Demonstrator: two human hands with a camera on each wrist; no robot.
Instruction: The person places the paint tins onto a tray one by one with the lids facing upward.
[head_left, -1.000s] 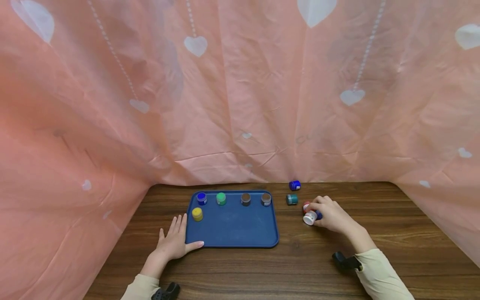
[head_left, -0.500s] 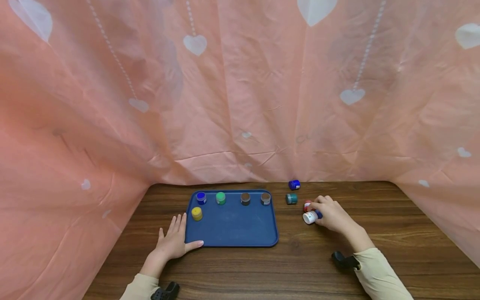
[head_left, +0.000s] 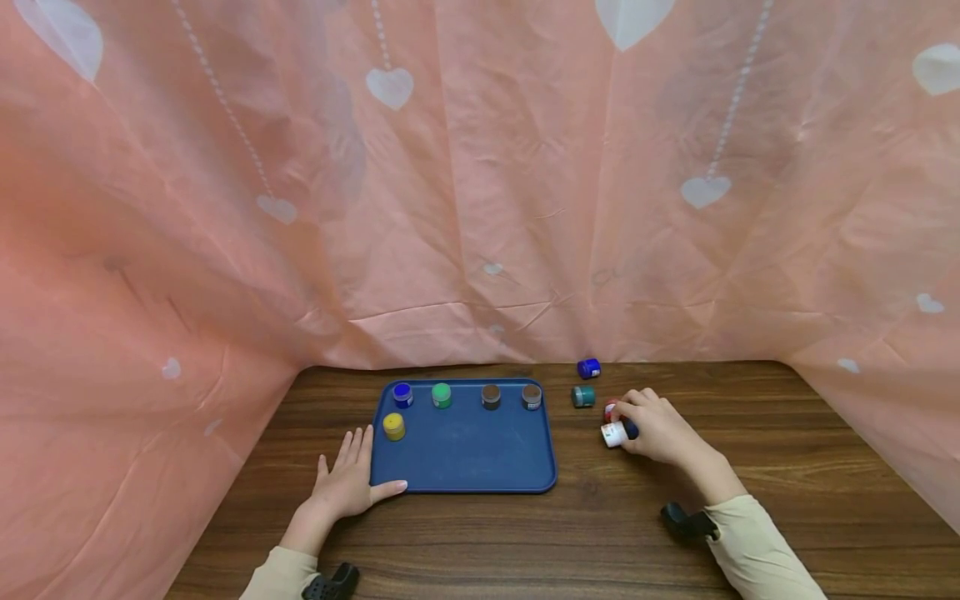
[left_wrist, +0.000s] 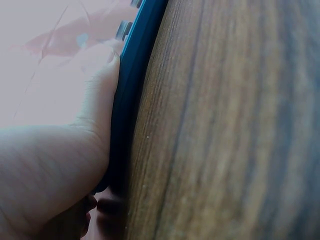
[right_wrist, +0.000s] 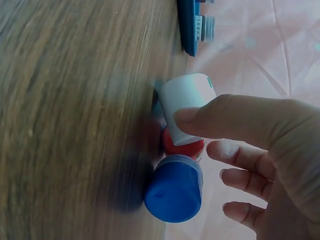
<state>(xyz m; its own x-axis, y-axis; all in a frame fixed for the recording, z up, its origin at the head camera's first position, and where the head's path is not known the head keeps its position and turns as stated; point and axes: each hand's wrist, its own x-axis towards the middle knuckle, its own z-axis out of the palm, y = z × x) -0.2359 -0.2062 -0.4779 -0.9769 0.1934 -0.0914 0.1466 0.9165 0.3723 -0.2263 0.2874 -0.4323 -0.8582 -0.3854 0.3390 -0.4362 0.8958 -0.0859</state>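
Observation:
My right hand (head_left: 660,427) pinches a small white paint jar (head_left: 612,434) at the right of the tabletop. In the right wrist view the thumb lies across the tilted white jar. Right behind it is a red paint jar (head_left: 610,408), partly covered by the hand and the white jar. A blue paint jar (right_wrist: 174,192) lies on its side below the fingers. My left hand (head_left: 345,479) rests at the near left corner of a blue tray (head_left: 472,454), fingers straight along its left side and thumb over the front rim.
On the tray stand a blue jar (head_left: 402,395), a green jar (head_left: 442,395), a yellow jar (head_left: 393,427) and two brown-lidded jars (head_left: 491,397). Between tray and right hand lie a teal jar (head_left: 582,397) and another blue jar (head_left: 588,368). A pink curtain (head_left: 480,208) hangs behind.
The white jar has turned in my right hand, its end swinging away so its side shows, and has shifted slightly left. My left hand and the tray stay put.

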